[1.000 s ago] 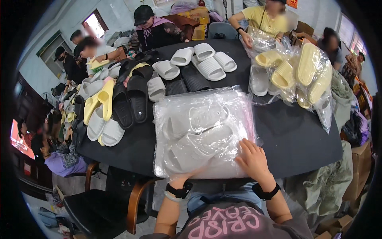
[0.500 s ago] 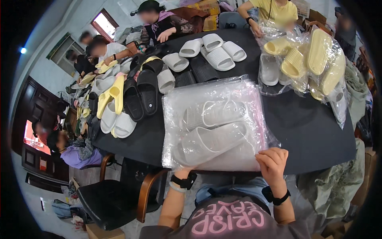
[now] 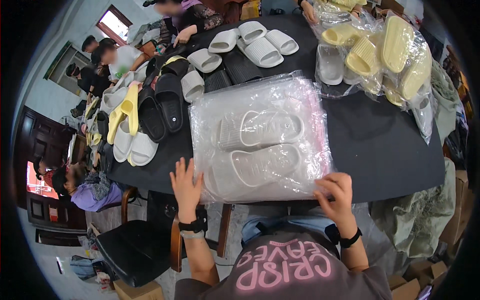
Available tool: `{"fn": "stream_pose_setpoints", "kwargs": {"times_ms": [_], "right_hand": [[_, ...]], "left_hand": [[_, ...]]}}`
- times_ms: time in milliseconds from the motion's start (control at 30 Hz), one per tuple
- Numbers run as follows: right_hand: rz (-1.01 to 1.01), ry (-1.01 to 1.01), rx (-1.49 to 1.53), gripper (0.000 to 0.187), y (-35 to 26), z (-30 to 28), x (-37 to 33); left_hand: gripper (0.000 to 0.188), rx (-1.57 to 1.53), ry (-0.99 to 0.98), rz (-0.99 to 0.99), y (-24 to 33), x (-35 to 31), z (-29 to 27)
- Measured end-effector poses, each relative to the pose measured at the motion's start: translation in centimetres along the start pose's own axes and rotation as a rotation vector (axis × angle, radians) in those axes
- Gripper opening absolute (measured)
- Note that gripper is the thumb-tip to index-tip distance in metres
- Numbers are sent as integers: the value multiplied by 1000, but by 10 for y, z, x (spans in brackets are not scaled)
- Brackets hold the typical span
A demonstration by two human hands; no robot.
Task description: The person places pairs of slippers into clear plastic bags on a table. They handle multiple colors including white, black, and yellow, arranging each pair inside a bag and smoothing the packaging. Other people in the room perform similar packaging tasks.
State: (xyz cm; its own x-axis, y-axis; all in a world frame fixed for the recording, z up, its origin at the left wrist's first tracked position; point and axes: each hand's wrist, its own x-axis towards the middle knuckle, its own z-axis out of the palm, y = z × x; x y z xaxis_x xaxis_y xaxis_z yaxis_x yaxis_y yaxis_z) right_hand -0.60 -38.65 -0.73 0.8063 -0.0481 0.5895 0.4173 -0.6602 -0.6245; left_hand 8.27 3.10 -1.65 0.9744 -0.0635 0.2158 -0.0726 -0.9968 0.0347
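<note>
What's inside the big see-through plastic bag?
Inside the clear plastic bag lie two pale grey foam slippers, one above the other. The black table beneath is mostly covered. Both hands, left and right, touch the bag's near edge.

Single head-worn fisheye view, looking steeply down, close over black table (image 3: 380, 145), edges curved

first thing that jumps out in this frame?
The clear plastic bag with two pale slippers inside, lying flat at the near edge of the black table, with the left hand and right hand at its near corners. Behind it, loose slippers crowd the left side; bagged yellow slippers pile far right.
</note>
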Motion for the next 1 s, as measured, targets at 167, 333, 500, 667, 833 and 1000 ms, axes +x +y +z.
{"fn": "stream_pose_setpoints", "kwargs": {"times_ms": [167, 333, 500, 667, 833, 1000], "right_hand": [[227, 141, 67, 41, 22, -22, 12], [542, -158, 473, 43, 47, -17, 32], [517, -325, 564, 44, 45, 0, 66], [372, -144, 495, 40, 43, 4, 87], [274, -44, 71, 35, 90, 23, 98], [536, -232, 627, 15, 92, 30, 117]], "left_hand": [[46, -308, 194, -215, -12, -24, -13], [43, -992, 52, -191, 27, -31, -28], [44, -733, 35, -117, 44, -19, -11], [40, -583, 1, -116, 36, -12, -6], [40, -773, 83, -165, 41, -14, 3], [39, -839, 204, -169, 38, -11, 3]]}}
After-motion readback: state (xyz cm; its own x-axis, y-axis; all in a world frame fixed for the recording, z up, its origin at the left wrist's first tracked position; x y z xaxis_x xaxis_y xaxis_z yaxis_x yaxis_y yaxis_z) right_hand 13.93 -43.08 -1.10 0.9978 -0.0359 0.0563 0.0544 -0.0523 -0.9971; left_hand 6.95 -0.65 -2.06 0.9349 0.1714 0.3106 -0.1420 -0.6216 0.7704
